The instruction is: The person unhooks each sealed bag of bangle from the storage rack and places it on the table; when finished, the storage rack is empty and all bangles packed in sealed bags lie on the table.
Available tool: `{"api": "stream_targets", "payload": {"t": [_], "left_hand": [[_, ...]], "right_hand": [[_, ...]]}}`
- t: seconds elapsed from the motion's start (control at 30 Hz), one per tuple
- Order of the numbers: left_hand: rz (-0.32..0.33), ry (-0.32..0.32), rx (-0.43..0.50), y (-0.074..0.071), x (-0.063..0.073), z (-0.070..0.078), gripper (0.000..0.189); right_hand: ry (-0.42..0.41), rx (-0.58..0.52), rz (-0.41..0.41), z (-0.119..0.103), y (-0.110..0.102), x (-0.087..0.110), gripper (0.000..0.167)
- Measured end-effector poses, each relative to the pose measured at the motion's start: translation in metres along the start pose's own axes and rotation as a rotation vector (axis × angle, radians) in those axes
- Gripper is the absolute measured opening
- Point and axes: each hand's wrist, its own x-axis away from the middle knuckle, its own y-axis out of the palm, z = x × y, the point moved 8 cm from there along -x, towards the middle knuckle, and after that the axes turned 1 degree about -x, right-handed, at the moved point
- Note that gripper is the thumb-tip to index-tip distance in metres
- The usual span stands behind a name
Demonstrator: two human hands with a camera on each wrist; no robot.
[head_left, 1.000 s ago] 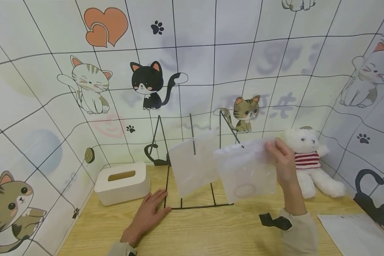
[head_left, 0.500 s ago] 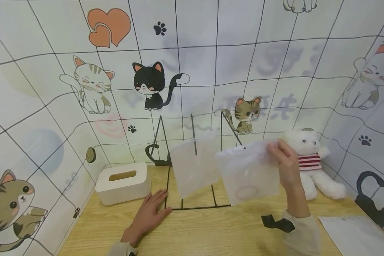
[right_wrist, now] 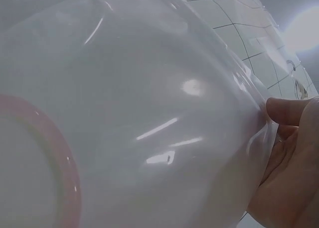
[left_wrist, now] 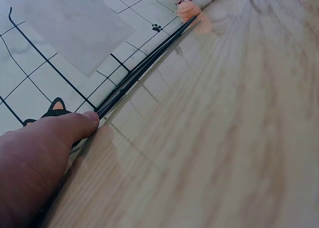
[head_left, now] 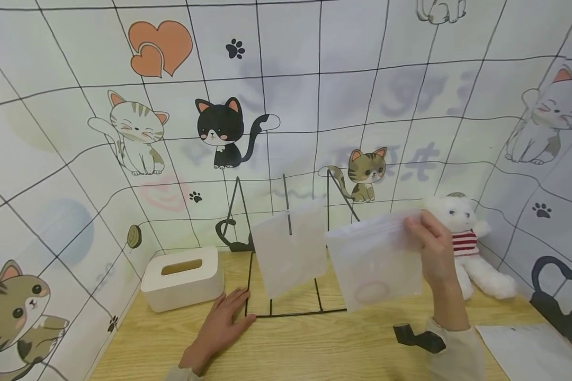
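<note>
My right hand (head_left: 436, 246) pinches the upper right corner of a translucent zip bag (head_left: 376, 264). A pink ring shape (right_wrist: 65, 158) shows on the bag, large in the right wrist view. A black wire rack (head_left: 297, 314) stands on the table, and a second translucent bag (head_left: 291, 264) hangs from its middle prong. The rack's right prong (head_left: 345, 197) slants down to the top edge of the held bag. My left hand (head_left: 221, 325) rests on the table at the rack's front left corner, fingers extended. In the left wrist view, its thumb (left_wrist: 82, 124) lies against the base wire.
To the left of the rack sits a white tissue box (head_left: 183, 283). A white teddy bear (head_left: 462, 238) in a striped top sits at the right, partly behind my right hand. White paper (head_left: 534, 349) lies at the front right. A cat-printed wall (head_left: 295, 47) encloses the table.
My right hand has moved a little to the right with the bag. The right prong's tip, earlier visible over the bag's top strip, no longer shows there. My left hand has stayed put.
</note>
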Motion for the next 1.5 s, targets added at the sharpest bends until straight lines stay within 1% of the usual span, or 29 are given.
{"api": "stream_targets", "payload": {"t": [0.17,0.4,0.67,0.87,1.1,1.3,1.43,1.5], "left_hand": [[0.022,0.023,-0.004,-0.0015,-0.0006,0.0007,0.066],[-0.007,-0.001,0.01,-0.001,-0.0001,-0.001,0.067],[-0.017,0.011,0.037,-0.0031,-0.0019,0.0009,0.066],[-0.018,0.011,0.037,-0.0029,-0.0021,0.0023,0.066],[-0.007,0.009,0.033,-0.0014,-0.0006,0.0011,0.066],[-0.002,0.001,0.016,-0.0008,0.0014,-0.0006,0.067],[-0.005,-0.001,0.014,-0.0012,0.001,-0.0006,0.067],[-0.001,-0.002,0.008,-0.0011,0.002,-0.0011,0.068]], "right_hand": [[-0.019,-0.023,0.005,-0.0041,-0.0003,-0.0004,0.034],[-0.016,-0.069,0.02,-0.0052,-0.0005,0.0003,0.032],[-0.019,-0.043,-0.007,-0.0041,-0.0006,0.0022,0.03],[-0.044,-0.087,-0.036,-0.0053,0.0021,0.0015,0.029],[-0.025,-0.087,-0.004,-0.005,0.0006,0.0029,0.028],[0.003,-0.087,-0.015,-0.0041,0.0034,0.005,0.024],[-0.011,-0.071,-0.017,-0.007,0.005,0.0058,0.024],[-0.019,-0.084,-0.024,-0.0086,0.0071,0.007,0.025]]}}
